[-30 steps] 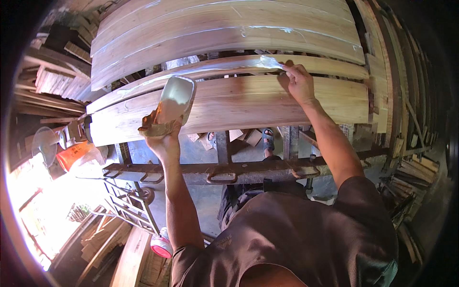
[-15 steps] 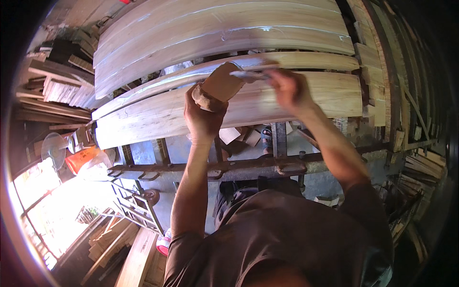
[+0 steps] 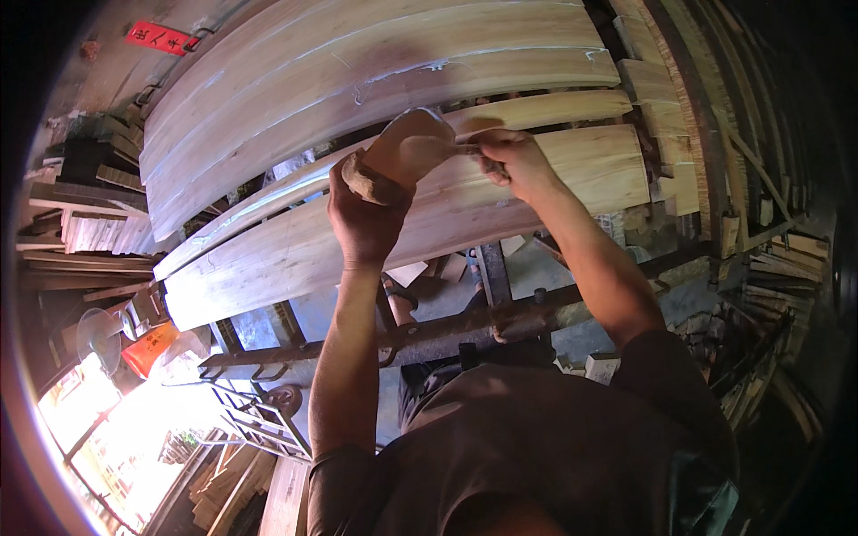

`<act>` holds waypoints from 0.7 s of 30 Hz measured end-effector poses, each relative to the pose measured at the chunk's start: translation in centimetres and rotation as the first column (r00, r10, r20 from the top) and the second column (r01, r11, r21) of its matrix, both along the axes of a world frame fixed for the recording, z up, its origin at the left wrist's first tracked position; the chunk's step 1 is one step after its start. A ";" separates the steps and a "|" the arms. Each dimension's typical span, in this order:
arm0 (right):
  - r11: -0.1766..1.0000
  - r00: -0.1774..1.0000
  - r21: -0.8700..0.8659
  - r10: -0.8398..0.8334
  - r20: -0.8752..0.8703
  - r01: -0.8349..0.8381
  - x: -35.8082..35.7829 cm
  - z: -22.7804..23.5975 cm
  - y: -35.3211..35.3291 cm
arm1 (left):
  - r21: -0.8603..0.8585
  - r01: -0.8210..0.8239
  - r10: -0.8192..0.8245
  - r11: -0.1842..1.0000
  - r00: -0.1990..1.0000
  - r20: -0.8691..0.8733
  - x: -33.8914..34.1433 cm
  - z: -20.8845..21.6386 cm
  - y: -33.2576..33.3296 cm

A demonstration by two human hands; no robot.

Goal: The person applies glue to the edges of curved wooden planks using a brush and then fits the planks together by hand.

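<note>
My left hand is closed around a tan, round-ended, cup-like container with a rough, crusted lower edge; what is inside it cannot be made out. In my right hand, fingers pinched, is a thin spatula-like tool. Its flat end lies against or over the container's upper part. Both hands are raised above the long pale planks, which lie side by side in front of me. Whitish wet-looking streaks run along the planks' edges and seams.
A metal rack rail with handles passes between me and the planks. Stacked timber stands at the left, with more wood at the right. A fan and a wheeled metal frame are at the lower left.
My right hand has come in closer to the container and lower, and the tool now meets it, no longer blurred. The view has turned and shifted, so the planks look more tilted.
</note>
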State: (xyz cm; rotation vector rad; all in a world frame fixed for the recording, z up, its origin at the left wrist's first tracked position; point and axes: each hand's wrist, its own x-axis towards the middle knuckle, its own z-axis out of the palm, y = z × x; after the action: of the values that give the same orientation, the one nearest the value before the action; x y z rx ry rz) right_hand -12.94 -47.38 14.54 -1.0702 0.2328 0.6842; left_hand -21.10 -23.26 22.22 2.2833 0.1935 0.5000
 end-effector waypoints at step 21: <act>0.159 0.850 -0.843 0.040 0.526 0.514 8.9 -1.0 -28.7 | 0.145 0.046 -0.037 0.988 0.997 -0.069 0.0 -2.3 3.7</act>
State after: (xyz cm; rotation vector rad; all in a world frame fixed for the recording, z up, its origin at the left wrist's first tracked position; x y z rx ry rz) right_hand -4.08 -76.10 13.54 -2.3825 0.4781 -0.1973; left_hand -21.07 -19.51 19.89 2.4437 0.1454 0.4301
